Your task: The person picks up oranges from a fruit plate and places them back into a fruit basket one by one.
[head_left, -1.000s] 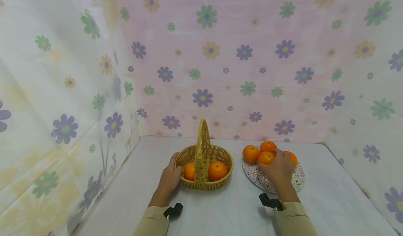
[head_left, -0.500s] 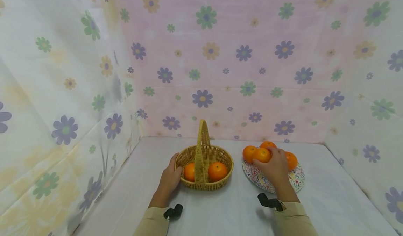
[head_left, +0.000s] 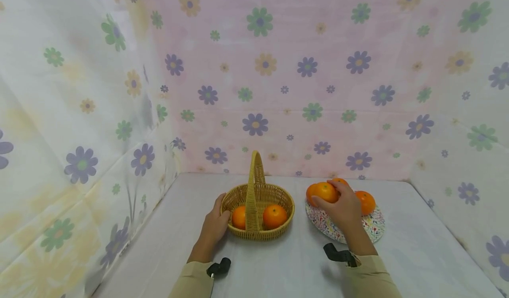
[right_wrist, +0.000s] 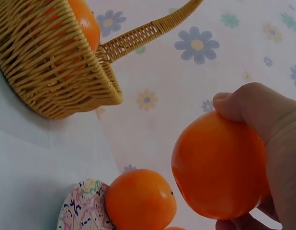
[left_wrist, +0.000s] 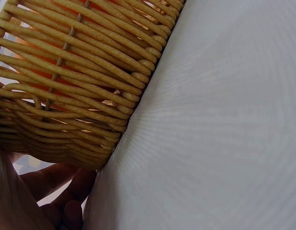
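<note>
My right hand [head_left: 345, 208] grips an orange [head_left: 326, 192] between thumb and fingers, lifted above the speckled plate [head_left: 324, 222]. In the right wrist view the held orange [right_wrist: 220, 165] appears apart from another orange [right_wrist: 141, 200] on the plate. My left hand [head_left: 215, 220] holds the left side of the wicker basket [head_left: 259, 235], thumb at the rim and fingers behind the wall. Two oranges show in the basket, one left [head_left: 239, 217] and one right [head_left: 274, 216] of its tall handle [head_left: 252, 192]. The left wrist view shows curled fingers [left_wrist: 78, 184] beside the woven base.
More oranges lie on the plate, one at the right [head_left: 366, 203] and one at the back [head_left: 340, 182]. A white cloth [head_left: 278, 267] covers the table. Flowered fabric walls [head_left: 294, 126] stand behind and at both sides.
My right hand has picked up an orange from the middle of the plate and moved it up and to the left. The left hand and the basket have stayed in place.
</note>
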The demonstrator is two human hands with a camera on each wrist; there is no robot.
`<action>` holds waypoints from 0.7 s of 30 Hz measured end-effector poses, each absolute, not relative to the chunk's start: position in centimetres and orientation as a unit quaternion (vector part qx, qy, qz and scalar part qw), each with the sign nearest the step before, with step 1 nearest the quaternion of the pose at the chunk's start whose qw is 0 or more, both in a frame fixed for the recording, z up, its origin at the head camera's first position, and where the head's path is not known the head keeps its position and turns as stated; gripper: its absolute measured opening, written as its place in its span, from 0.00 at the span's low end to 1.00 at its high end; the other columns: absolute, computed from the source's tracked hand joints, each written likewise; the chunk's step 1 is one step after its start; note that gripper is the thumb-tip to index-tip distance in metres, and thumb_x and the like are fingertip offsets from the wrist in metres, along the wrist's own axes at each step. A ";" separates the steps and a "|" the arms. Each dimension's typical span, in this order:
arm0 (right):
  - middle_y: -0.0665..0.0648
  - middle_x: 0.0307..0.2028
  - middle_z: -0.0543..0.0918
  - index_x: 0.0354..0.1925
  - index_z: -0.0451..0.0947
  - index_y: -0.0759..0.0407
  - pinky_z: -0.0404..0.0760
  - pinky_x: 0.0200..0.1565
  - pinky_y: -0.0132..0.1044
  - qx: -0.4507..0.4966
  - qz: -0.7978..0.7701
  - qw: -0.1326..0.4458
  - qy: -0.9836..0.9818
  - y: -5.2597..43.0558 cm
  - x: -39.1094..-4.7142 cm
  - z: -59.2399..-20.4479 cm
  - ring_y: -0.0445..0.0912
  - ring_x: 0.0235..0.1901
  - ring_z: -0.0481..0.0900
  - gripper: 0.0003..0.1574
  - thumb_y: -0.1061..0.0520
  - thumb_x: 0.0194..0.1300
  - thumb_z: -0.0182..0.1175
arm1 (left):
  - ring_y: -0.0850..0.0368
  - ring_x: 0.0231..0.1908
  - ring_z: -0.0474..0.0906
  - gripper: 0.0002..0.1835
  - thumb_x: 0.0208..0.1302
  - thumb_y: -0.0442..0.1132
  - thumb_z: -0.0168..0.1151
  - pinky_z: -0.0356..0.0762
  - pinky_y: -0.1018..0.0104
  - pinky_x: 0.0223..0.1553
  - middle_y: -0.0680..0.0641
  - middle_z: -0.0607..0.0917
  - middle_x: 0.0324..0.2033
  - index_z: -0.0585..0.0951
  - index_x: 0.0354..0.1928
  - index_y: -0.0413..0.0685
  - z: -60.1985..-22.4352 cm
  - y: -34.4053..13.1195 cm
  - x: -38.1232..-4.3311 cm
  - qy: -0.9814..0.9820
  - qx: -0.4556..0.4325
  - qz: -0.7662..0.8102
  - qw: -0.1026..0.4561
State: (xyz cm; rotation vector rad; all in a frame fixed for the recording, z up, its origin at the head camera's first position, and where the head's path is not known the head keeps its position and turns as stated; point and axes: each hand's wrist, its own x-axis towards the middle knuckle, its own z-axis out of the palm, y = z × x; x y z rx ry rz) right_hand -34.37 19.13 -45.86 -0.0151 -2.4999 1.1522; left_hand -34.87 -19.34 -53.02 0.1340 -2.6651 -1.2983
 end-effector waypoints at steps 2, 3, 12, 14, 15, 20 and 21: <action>0.61 0.66 0.76 0.69 0.74 0.52 0.82 0.59 0.60 0.004 0.415 0.199 -0.888 18.9 -34.3 -45.8 0.59 0.58 0.76 0.48 0.33 0.57 0.74 | 0.37 0.72 0.70 0.36 0.71 0.46 0.47 0.64 0.32 0.71 0.42 0.70 0.75 0.57 0.81 0.62 -53.0 -19.3 -34.8 -0.895 0.045 -0.436 0.086; 0.60 0.66 0.76 0.68 0.74 0.51 0.82 0.59 0.60 0.008 0.419 0.199 -0.886 18.8 -34.3 -45.7 0.58 0.59 0.76 0.48 0.32 0.56 0.74 | 0.37 0.72 0.70 0.36 0.71 0.46 0.47 0.64 0.32 0.71 0.42 0.70 0.75 0.57 0.81 0.61 -53.0 -19.3 -34.8 -0.895 0.045 -0.436 0.086; 0.59 0.64 0.76 0.69 0.73 0.49 0.85 0.55 0.56 0.033 0.439 0.176 -0.880 17.7 -33.6 -44.7 0.55 0.55 0.76 0.52 0.26 0.55 0.71 | 0.37 0.72 0.69 0.35 0.72 0.45 0.47 0.63 0.31 0.71 0.43 0.70 0.75 0.57 0.80 0.63 -53.0 -19.3 -34.9 -0.894 0.046 -0.437 0.086; 0.58 0.64 0.76 0.70 0.73 0.48 0.86 0.54 0.55 0.038 0.446 0.173 -0.878 17.4 -33.5 -44.5 0.55 0.55 0.76 0.52 0.26 0.55 0.71 | 0.36 0.72 0.70 0.35 0.72 0.46 0.47 0.64 0.31 0.71 0.43 0.70 0.75 0.57 0.80 0.63 -53.1 -19.3 -34.9 -0.894 0.046 -0.437 0.086; 0.58 0.64 0.77 0.70 0.73 0.48 0.86 0.54 0.55 0.040 0.450 0.170 -0.876 17.3 -33.4 -44.4 0.55 0.54 0.77 0.52 0.26 0.55 0.72 | 0.36 0.72 0.70 0.35 0.72 0.46 0.47 0.64 0.31 0.70 0.43 0.70 0.75 0.57 0.80 0.63 -53.1 -19.3 -34.9 -0.894 0.046 -0.437 0.086; 0.56 0.63 0.77 0.69 0.73 0.46 0.86 0.54 0.54 0.045 0.467 0.151 -0.870 16.6 -33.2 -44.2 0.55 0.54 0.79 0.51 0.27 0.53 0.73 | 0.37 0.71 0.71 0.35 0.71 0.46 0.47 0.65 0.31 0.70 0.42 0.71 0.75 0.57 0.80 0.63 -53.1 -19.3 -34.9 -0.894 0.047 -0.436 0.087; 0.55 0.63 0.77 0.69 0.73 0.45 0.86 0.54 0.54 0.047 0.468 0.147 -0.870 16.5 -33.2 -44.3 0.55 0.54 0.79 0.51 0.28 0.53 0.74 | 0.37 0.71 0.71 0.36 0.71 0.46 0.47 0.65 0.31 0.70 0.42 0.71 0.75 0.57 0.80 0.63 -53.1 -19.3 -34.9 -0.894 0.048 -0.437 0.088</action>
